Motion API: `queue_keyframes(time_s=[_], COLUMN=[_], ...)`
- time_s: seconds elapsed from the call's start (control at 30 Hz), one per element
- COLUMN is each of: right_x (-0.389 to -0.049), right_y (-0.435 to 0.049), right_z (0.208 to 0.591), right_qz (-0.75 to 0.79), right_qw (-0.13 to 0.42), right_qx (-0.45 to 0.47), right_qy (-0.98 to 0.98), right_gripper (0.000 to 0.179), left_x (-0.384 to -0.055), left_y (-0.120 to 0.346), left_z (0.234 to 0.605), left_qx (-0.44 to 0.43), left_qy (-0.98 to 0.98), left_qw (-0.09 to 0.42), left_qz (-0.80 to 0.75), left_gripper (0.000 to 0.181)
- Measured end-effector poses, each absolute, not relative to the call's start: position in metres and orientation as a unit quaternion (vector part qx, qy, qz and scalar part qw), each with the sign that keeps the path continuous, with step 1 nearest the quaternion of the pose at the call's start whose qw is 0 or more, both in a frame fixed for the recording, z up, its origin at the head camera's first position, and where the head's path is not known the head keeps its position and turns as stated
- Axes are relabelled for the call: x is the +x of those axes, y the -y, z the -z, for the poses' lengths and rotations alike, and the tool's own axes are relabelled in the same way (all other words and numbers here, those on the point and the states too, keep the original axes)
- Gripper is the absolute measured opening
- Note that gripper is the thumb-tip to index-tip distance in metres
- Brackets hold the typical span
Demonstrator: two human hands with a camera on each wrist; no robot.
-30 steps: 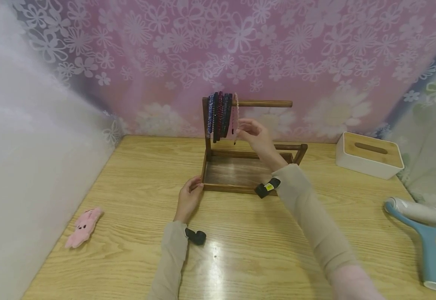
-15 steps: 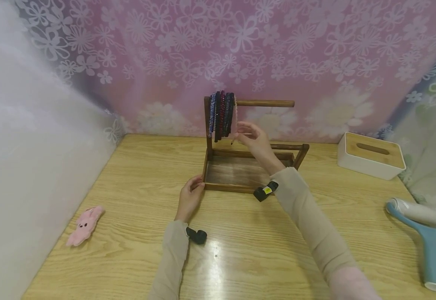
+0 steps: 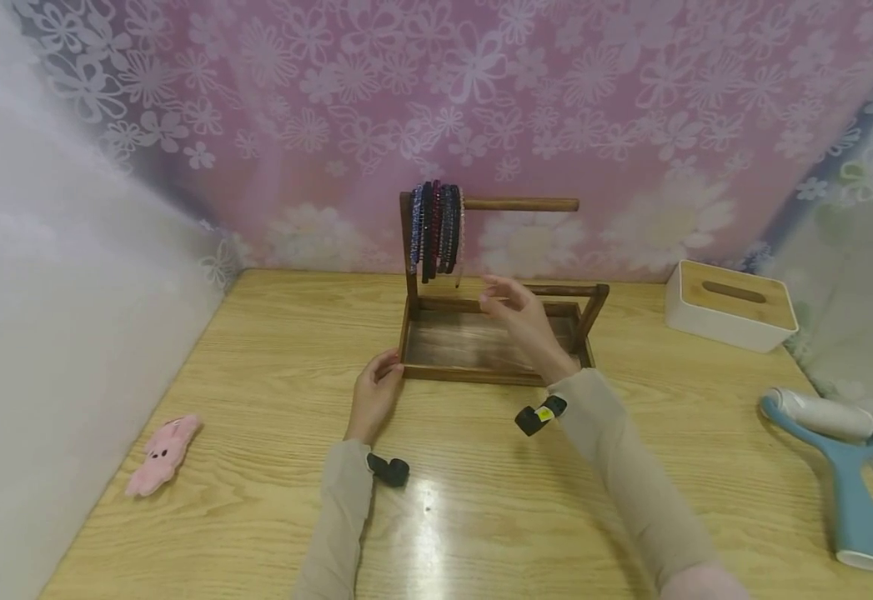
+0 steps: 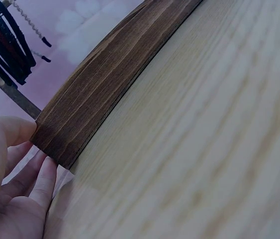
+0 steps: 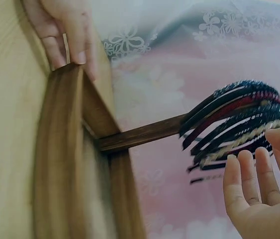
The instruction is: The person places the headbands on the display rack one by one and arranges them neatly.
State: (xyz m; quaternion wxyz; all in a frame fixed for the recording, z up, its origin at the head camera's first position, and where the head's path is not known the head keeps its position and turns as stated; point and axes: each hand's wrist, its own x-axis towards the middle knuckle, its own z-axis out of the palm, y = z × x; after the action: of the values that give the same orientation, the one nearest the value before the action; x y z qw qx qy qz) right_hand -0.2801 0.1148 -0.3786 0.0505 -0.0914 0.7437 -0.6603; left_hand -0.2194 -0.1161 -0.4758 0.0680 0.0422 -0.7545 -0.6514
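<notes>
Several beaded headbands (image 3: 436, 232), blue, black, dark red and pale, hang side by side on the upper bar of a dark wooden stand (image 3: 496, 374). The outermost is a thin pale headband (image 3: 462, 242), its dark-tipped ends pointing down in the left wrist view. My right hand (image 3: 522, 321) is below and right of the headbands, over the stand's tray, holding nothing, with its fingers spread and slightly bent in the right wrist view. At the tray's front left corner, my left hand (image 3: 374, 394) grips the wood between thumb and fingers, as the left wrist view shows.
A pink plush toy (image 3: 164, 455) lies at the table's left side. To the right are a white tissue box (image 3: 731, 306) with a wooden lid and a blue-handled lint roller (image 3: 834, 467). A flowered pink curtain (image 3: 316, 125) hangs behind the stand.
My right hand has let go of the pale headband and moved down and slightly right. The pale headband now hangs against the others. My left hand stays at the tray corner.
</notes>
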Motion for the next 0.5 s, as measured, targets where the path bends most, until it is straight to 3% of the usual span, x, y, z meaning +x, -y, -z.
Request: queue_keyframes(time_s=[0.2, 0.5], right_x=[-0.268, -0.253], right_y=[-0.135, -0.185], right_z=[0.404, 0.431], right_qz=[0.664, 0.619], right_qw=[0.047, -0.008], right_qx=[-0.070, -0.058], right_qy=[-0.743, -0.783], right_gripper=[0.046, 0.045], left_x=[-0.234, -0.234], left_y=[0.119, 0.123], left_z=[0.504, 0.506], left_qx=[0.049, 0.078], left_qy=[0.746, 0.740], left_qw=[0.074, 0.076], left_qz=[0.660, 0.664], left_gripper=[0.036, 0.043])
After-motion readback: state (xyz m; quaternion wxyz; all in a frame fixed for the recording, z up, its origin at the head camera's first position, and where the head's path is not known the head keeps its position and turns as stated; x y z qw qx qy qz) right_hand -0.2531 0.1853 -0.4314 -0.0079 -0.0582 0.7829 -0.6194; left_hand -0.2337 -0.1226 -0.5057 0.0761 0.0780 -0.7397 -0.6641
